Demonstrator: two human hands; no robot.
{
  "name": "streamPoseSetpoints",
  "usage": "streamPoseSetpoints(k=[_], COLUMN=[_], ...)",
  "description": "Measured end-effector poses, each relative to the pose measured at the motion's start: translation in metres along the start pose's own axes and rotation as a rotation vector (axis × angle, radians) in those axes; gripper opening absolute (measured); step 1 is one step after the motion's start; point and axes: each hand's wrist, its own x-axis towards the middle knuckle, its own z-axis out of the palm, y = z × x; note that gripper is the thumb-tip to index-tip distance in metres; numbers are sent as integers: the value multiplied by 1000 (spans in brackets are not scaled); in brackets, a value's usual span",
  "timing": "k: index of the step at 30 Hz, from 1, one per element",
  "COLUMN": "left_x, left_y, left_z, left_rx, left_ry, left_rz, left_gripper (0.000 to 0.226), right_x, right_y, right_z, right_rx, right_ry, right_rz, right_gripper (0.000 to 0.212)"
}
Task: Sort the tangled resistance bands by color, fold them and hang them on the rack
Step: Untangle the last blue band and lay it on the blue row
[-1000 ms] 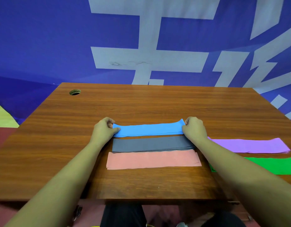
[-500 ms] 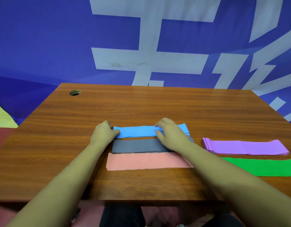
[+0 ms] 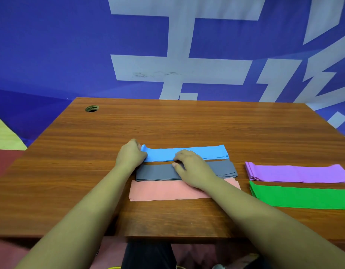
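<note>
Pink band (image 3: 167,191): laid flat nearest the table (image 3: 187,123) edge, long axis left to right, partly covered by the right forearm.
Green band (image 3: 303,198): folded at the right; purple band (image 3: 297,173) just behind it.
Grey band (image 3: 158,171): set behind the pink band, parallel to it.
Right hand (image 3: 193,167): spread flat, pressed on the grey band and the blue band (image 3: 196,152); nothing gripped.
Left hand (image 3: 131,155): closed on the blue band's left end.
Blue band: farthest row, lengthwise left to right.
Cable hole (image 3: 92,108): seen at the far left corner.

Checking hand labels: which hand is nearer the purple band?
Right. The right hand rests on the blue and grey bands, left of the purple band. The left hand pinches the blue band's far-left end, farther away.
</note>
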Motion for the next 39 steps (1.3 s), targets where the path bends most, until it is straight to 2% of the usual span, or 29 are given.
streamPoseSetpoints(k=[3,5,7,9,11,13,17,21,22,25,27,29,32,36,39], left_x=[-1,-6,-12,-20,-27,-32,-33,-25,-20,-9,-2,2,4,7,10], left_y=[8,20,35,51,64,73,79,74,70,59,57,59,67,70,69], left_z=[-3,-5,-3,2,8,14,23,30,32,41,48,55,61,66,63], left_rx=[-351,-512,-556,-593,-636,-683,-704,-769,-736,-451,-389,-413,-421,-405,-407], left_ry=[-13,-11,-42,-88,-142,-200,-247,-152,-156,-308,-434,-493,-482,-536,-498], left_rz=[44,94,180,264,313,302,328,374,398,515,541,535,553,571,566], left_gripper=[21,24,22,22,23,22,8,6,12,69,82,70,47,45,48], right_x=[7,15,23,27,28,26,21,22,23,26,28,28,28,24,20], right_y=[-4,-12,-22,-27,-23,-16,-2,4,6,7,8,10,16,35,52], right_z=[-2,-13,-28,-39,-45,-48,-50,-54,-57,-69,-79,-88,-98,-108,-106], right_rx=[177,487,922,1268,1470,1563,1587,1520,1505,1479,1476,1488,1521,1535,1393], right_ry=[43,147,202,175,148,138,166,215,218,222,237,247,264,331,376], right_rz=[104,271,431,534,588,623,696,769,766,720,704,689,689,731,810], right_gripper=[24,17,15,21,31,36,24,17,16,16,19,18,13,11,6])
